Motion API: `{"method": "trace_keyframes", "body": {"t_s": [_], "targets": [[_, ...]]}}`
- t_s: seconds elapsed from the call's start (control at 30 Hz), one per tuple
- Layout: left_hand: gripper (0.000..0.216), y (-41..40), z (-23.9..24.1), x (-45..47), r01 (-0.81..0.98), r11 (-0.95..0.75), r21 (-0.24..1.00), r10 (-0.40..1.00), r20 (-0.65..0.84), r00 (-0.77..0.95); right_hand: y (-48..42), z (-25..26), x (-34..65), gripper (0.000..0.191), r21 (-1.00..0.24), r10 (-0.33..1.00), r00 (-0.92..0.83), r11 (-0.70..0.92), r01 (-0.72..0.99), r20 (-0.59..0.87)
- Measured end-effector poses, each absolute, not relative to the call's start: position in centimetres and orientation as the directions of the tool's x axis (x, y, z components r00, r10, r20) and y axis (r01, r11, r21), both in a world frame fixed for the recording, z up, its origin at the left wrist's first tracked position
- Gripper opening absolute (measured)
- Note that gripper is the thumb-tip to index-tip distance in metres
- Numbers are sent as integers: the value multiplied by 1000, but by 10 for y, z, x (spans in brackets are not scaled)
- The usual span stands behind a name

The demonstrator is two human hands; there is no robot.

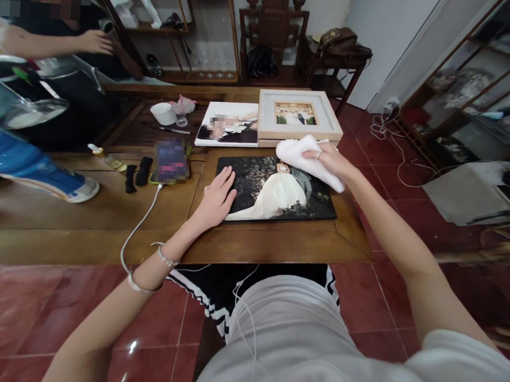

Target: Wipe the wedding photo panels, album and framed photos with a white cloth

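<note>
A dark photo panel [255,185] showing a white wedding dress lies flat on the wooden table [277,244]. My left hand [217,197] rests on the panel's left edge with its fingers spread. At the panel's upper right, my right hand [328,161] grips a folded white cloth [298,151], which covers that corner of the picture. Just behind the panel is a light wood photo frame [336,130] with a small couple's picture. Beside it, to the left, lies a white-edged photo panel [227,142].
To the left are a phone [171,160] on a white cable [143,221], a small bottle [110,159], a white cup [162,114] and a large blue package [27,162]. Another person's hand [95,42] shows at the upper left. A chair [274,25] stands behind the table.
</note>
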State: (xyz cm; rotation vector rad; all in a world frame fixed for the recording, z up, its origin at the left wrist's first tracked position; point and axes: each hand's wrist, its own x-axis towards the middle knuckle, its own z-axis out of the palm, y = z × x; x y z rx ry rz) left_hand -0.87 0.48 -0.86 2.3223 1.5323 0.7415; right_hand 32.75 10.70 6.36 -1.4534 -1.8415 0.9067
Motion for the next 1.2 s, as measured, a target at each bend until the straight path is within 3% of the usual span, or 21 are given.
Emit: {"method": "trace_keyframes", "body": {"t_s": [0.3,0.47,0.63,0.9,1.03,1.2], "targets": [[56,5,-7,-9,782,-400,478,915,254,312,-12,85,342,28,-737,892,-440,228,636,-104],[56,6,-9,-9,773,-424,472,904,277,327,-39,98,349,36,-720,756,-604,271,639,-251],[57,5,-5,-9,781,-408,473,912,244,329,11,95,345,34,-726,862,-468,193,661,-197],[56,4,-2,-8,789,-403,463,915,228,333,112,82,331,29,-850,944,-315,88,520,-95],[56,4,-2,-8,788,-406,463,913,234,333,125,77,327,26,-865,956,-272,43,500,-109],[56,4,-3,-8,778,-407,479,913,249,324,95,73,328,28,-849,953,-300,116,516,-51]]}}
